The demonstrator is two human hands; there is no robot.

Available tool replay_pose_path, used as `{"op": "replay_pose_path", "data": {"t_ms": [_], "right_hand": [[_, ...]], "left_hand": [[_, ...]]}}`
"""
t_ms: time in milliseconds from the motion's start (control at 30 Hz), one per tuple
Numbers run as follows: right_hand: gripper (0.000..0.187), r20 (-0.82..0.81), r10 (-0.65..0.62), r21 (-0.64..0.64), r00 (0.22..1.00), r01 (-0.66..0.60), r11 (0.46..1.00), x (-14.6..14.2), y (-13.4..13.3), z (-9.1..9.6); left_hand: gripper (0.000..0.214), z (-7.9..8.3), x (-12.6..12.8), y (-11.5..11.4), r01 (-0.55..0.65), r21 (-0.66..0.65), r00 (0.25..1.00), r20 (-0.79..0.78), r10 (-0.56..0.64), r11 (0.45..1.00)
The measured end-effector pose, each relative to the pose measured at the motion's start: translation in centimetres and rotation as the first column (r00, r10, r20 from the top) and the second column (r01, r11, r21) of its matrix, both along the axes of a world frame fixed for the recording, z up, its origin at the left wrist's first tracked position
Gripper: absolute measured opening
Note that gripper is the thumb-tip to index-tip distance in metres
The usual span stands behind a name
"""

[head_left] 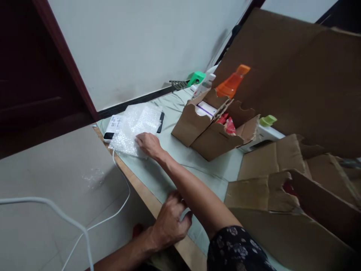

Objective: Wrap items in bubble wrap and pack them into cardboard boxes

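Observation:
A crumpled sheet of clear bubble wrap (141, 114) lies at the far left end of the table. My right hand (149, 145) reaches across to its near side, with the fingers bent and closed on the plastic. Under the wrap's right edge a dark flat object (160, 123) sticks out. A white device with a label (113, 128) sits partly beneath its left edge. My left hand (172, 222) hangs at the table's front edge, below my right forearm. Its fingers are curled and partly hidden by that arm, and no object shows in them.
Cardboard bins (197, 130) hold small boxes, red packets and an orange bottle (231, 82). More cut cardboard boxes (259, 192) stand at the right. A green object (196, 78) is by the wall. A white cable (128, 188) hangs off the table (135, 177) edge.

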State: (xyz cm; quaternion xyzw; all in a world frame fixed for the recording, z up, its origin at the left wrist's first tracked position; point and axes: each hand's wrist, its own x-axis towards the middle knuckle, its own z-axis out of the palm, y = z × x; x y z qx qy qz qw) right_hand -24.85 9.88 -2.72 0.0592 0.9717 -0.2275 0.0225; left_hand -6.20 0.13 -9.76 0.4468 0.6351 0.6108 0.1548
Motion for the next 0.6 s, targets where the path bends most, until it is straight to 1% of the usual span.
{"op": "replay_pose_path", "data": {"t_ms": [67, 133, 200, 233, 267, 300, 333, 367, 400, 433, 467, 500, 533, 567, 600], "right_hand": [[0.024, -0.009, -0.019, -0.062, 1.0, 0.018, 0.998, -0.3, 0.8, 0.1], [0.026, -0.039, -0.052, -0.128, 0.998, 0.047, 0.991, -0.5, 1.6, 0.5], [0.03, -0.089, -0.096, -0.182, 0.991, 0.079, 0.98, -0.1, 2.5, 1.6], [0.033, -0.118, -0.118, -0.201, 0.986, 0.093, 0.975, 0.6, 3.0, 2.4], [0.035, -0.144, -0.139, -0.214, 0.98, 0.106, 0.971, 1.6, 3.5, 3.4], [0.035, -0.172, -0.151, -0.224, 0.974, 0.11, 0.968, 3.1, 4.0, 4.4], [0.035, -0.202, -0.148, -0.234, 0.968, 0.099, 0.967, 5.1, 4.4, 5.5], [0.034, -0.233, -0.13, -0.247, 0.964, 0.071, 0.966, 7.4, 4.7, 6.4], [0.033, -0.263, -0.102, -0.261, 0.959, 0.031, 0.965, 10.0, 5.0, 7.3], [0.032, -0.293, -0.066, -0.273, 0.954, -0.017, 0.962, 12.8, 5.1, 7.9], [0.031, -0.313, -0.031, -0.275, 0.949, -0.06, 0.96, 15.8, 5.2, 8.3], [0.03, -0.322, 0.001, -0.263, 0.947, -0.091, 0.96, 18.8, 5.2, 8.5], [0.029, -0.315, 0.027, -0.24, 0.949, -0.108, 0.965, 21.8, 5.1, 8.5], [0.029, -0.295, 0.054, -0.206, 0.954, -0.118, 0.971, 24.9, 4.8, 8.3], [0.028, -0.266, 0.079, -0.161, 0.961, -0.125, 0.979, 27.9, 4.4, 8.1]], "left_hand": [[0.038, 0.1, -0.1, 0.0, 0.007, -0.008, 1.0, -0.002, -0.007, 1.0], [0.039, 0.1, 0.0, -0.1, 0.016, -0.001, 1.0, 0.006, -0.016, 1.0], [0.04, 0.2, 0.1, -0.3, 0.014, 0.008, 1.0, 0.025, -0.014, 1.0], [0.041, 0.2, 0.2, -0.4, 0.004, 0.009, 0.999, 0.054, -0.005, 1.0], [0.043, 0.2, 0.1, -0.5, -0.003, 0.007, 0.994, 0.108, 0.003, 1.0], [0.047, 0.3, -0.1, -0.5, -0.007, 0.011, 0.98, 0.199, 0.004, 1.0], [0.053, 0.4, -0.4, -0.5, -0.014, 0.033, 0.946, 0.324, 0.003, 0.999], [0.058, 0.6, -1.0, -0.6, -0.025, 0.074, 0.882, 0.471, -0.013, 0.997], [0.063, 0.8, -1.6, -0.6, -0.042, 0.128, 0.786, 0.616, -0.046, 0.991], [0.066, 1.1, -2.4, -0.6, -0.07, 0.183, 0.668, 0.738, -0.09, 0.981], [0.07, 1.3, -3.2, -0.8, -0.104, 0.222, 0.548, 0.826, -0.131, 0.97], [0.076, 1.7, -3.8, -0.9, -0.136, 0.238, 0.446, 0.882, -0.155, 0.962], [0.081, 2.1, -4.2, -1.2, -0.146, 0.233, 0.371, 0.914, -0.165, 0.961], [0.082, 2.6, -4.2, -1.5, -0.135, 0.212, 0.33, 0.931, -0.158, 0.968], [0.08, 3.2, -3.9, -1.7, -0.1, 0.186, 0.337, 0.93, -0.143, 0.977]]}}
